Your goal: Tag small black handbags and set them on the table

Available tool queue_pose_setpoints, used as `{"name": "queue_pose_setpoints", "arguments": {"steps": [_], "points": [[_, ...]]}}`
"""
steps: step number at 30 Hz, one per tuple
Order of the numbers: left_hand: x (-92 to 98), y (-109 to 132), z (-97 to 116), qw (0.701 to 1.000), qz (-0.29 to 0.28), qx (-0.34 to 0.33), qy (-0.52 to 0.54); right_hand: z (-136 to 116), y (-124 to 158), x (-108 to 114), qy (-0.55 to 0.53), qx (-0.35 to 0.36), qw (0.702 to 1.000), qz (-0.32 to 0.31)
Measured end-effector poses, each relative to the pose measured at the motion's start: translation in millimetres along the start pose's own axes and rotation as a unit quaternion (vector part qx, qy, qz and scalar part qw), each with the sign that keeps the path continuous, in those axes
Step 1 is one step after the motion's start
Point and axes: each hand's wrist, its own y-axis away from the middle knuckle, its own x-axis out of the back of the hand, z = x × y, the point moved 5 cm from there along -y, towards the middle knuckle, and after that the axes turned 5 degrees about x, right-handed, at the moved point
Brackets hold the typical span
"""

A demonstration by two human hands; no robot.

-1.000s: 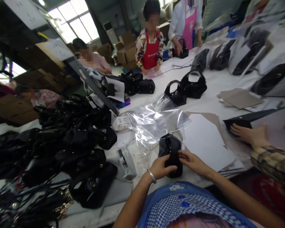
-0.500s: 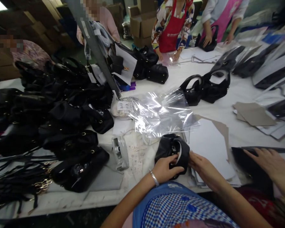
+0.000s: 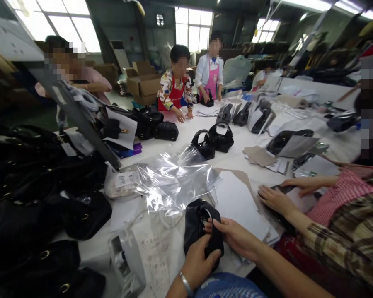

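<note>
A small black handbag (image 3: pixel 192 225) stands on the table close in front of me, its looped handle raised. My left hand (image 3: pixel 200 257), with a silver bracelet at the wrist, is closed on the bag's near side. The fingers of my right hand (image 3: pixel 234 236) wrap round the handle from the right, some passing through the loop. Just beyond the bag lies a spread of clear plastic bags (image 3: pixel 174 176). White paper sheets (image 3: pixel 236 200) are stacked right of the bag, and a grey tape dispenser (image 3: pixel 127 263) sits to its left.
Black handbags (image 3: pixel 87 219) are heaped on the left beside a slanting metal post (image 3: pixel 83 116). Two handbags (image 3: pixel 222 136) stand farther back. At right, a co-worker's hands (image 3: pixel 279 200) press on a flat black bag. Other people (image 3: pixel 177 89) work across the table.
My view has tilted up and swung right, bringing windows and the right-hand co-worker into sight. My right hand has moved from the handle's outer side to fingers through its loop.
</note>
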Motion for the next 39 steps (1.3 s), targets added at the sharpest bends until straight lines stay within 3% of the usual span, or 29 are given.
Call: {"name": "queue_pose_setpoints", "arguments": {"steps": [3, 8, 12, 15, 19, 24, 29, 33, 39], "points": [[-2.8, -1, -16, 0.998, -0.036, 0.010, -0.046, 3, 0, -1, -0.047, 0.026, 0.999, 0.006], [-2.6, -8, -16, 0.992, -0.103, -0.033, -0.071, 13, -7, -4, -0.117, 0.053, 0.992, -0.015], [-2.4, -13, -22, 0.995, -0.061, 0.002, -0.080, 18, -8, 3, -0.067, 0.072, 0.995, -0.030], [-1.3, -11, -30, 1.000, -0.026, 0.000, -0.014, 18, -9, 16, 0.059, 0.092, 0.993, -0.041], [5.9, -6, -32, 1.000, 0.001, -0.015, 0.013, 17, -8, 33, 0.268, 0.144, 0.950, -0.072], [22.7, 3, -15, 0.990, 0.046, 0.010, -0.136, 17, -7, 35, 0.404, 0.229, 0.880, -0.096], [28.1, 9, -10, 0.988, 0.004, 0.044, -0.145, 15, -2, 40, 0.503, 0.261, 0.821, -0.065], [28.8, 8, -13, 0.994, -0.038, 0.037, -0.091, 29, 7, 36, 0.485, 0.243, 0.831, -0.125], [40.4, 11, -9, 0.993, -0.004, 0.028, -0.116, 54, 11, 24, 0.379, 0.240, 0.864, -0.229]]}}
